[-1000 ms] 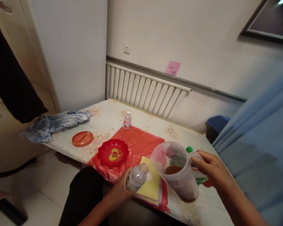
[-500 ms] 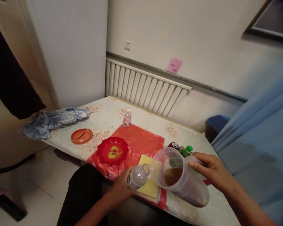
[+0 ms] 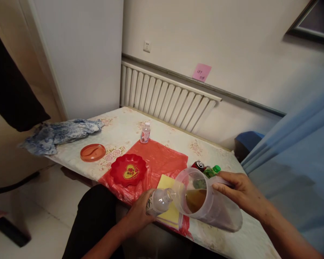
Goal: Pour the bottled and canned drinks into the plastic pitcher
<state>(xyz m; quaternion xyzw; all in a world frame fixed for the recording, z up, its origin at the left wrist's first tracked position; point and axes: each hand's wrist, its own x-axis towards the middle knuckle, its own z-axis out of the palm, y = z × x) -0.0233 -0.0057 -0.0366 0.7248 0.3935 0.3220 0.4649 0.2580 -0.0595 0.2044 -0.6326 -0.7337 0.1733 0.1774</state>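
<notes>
Here, one tilted pitcher [image 3: 205, 201] in the right hand [image 3: 239, 192], one open clear bottle [image 3: 158, 201] in the left hand [image 3: 137, 214].

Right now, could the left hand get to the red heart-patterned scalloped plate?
Probably yes, but not freely: the left hand is wrapped around the clear plastic bottle at the jug's spout. The red heart-patterned scalloped plate lies close beyond it on the red plastic sheet, nothing between.
</notes>
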